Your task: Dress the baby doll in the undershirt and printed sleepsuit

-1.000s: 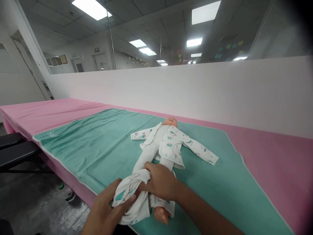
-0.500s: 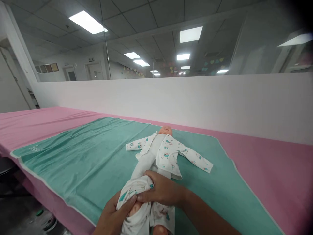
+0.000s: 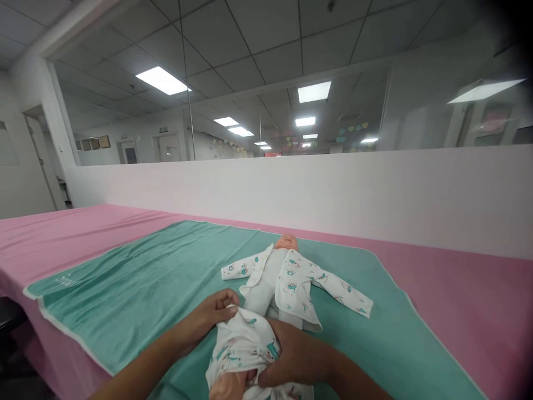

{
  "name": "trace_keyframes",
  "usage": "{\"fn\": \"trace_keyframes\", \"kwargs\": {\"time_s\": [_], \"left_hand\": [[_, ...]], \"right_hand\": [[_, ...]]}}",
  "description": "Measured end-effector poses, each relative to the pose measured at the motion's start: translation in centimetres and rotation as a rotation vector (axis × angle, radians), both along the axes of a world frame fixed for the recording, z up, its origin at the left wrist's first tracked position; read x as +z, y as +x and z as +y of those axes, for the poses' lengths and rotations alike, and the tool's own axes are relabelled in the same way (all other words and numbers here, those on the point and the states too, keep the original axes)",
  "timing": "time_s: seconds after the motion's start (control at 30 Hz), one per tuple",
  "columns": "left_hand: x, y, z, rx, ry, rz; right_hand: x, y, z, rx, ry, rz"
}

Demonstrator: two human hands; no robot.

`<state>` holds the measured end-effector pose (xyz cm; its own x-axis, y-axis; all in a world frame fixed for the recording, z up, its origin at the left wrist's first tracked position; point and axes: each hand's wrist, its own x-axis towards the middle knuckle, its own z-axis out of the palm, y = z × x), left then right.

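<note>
A baby doll (image 3: 287, 243) lies on its back on the teal blanket (image 3: 137, 283), its head far from me. It wears a white bodysuit beneath an open printed jacket (image 3: 297, 286) with its sleeves spread. White printed pants (image 3: 247, 347) are bunched around its lower legs, and a bare foot (image 3: 227, 387) pokes out of one leg opening. My left hand (image 3: 212, 314) pinches the upper edge of the pants on the left. On the other side my right hand (image 3: 297, 355) is closed around the pants fabric and the leg; its fingers are partly hidden.
A pink cloth (image 3: 466, 278) covers the table beneath the blanket. Behind it runs a low white wall (image 3: 270, 191) with a long glass panel (image 3: 250, 128) above. A dark stool (image 3: 11, 316) stands at the left edge.
My left hand has moved from beside the foot up to the pants' upper edge. My right hand has moved lower along the pants. The foot now sticks out, and the view has tilted up.
</note>
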<state>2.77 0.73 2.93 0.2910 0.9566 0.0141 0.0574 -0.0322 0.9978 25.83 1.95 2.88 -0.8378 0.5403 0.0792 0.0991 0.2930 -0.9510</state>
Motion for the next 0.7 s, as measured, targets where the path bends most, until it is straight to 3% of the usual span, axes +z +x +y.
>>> {"fn": "trace_keyframes", "kwargs": {"time_s": [0.1, 0.2, 0.3, 0.43, 0.53, 0.7], "left_hand": [[-0.1, 1.2, 2.8, 0.004, -0.017, -0.115], [-1.1, 2.2, 5.5, 0.081, 0.017, -0.094], [-1.9, 2.9, 7.4, 0.176, 0.16, 0.195], [-1.9, 3.5, 9.3, 0.322, 0.472, 0.522], [-2.3, 4.1, 11.0, 0.402, 0.539, 0.642], [-4.9, 3.3, 14.0, 0.356, 0.413, 0.648]], "right_hand": [[-0.5, 0.4, 0.7, -0.164, -0.085, 0.018], [-1.6, 0.9, 2.2, -0.443, -0.048, 0.058], [-2.6, 1.2, 3.7, -0.711, 0.157, 0.067], [-3.3, 1.1, 4.4, -0.952, 0.558, -0.084], [-3.2, 1.1, 4.5, -1.022, 0.748, -0.153], [-2.2, 1.0, 4.9, -0.957, 0.639, -0.274]]}}
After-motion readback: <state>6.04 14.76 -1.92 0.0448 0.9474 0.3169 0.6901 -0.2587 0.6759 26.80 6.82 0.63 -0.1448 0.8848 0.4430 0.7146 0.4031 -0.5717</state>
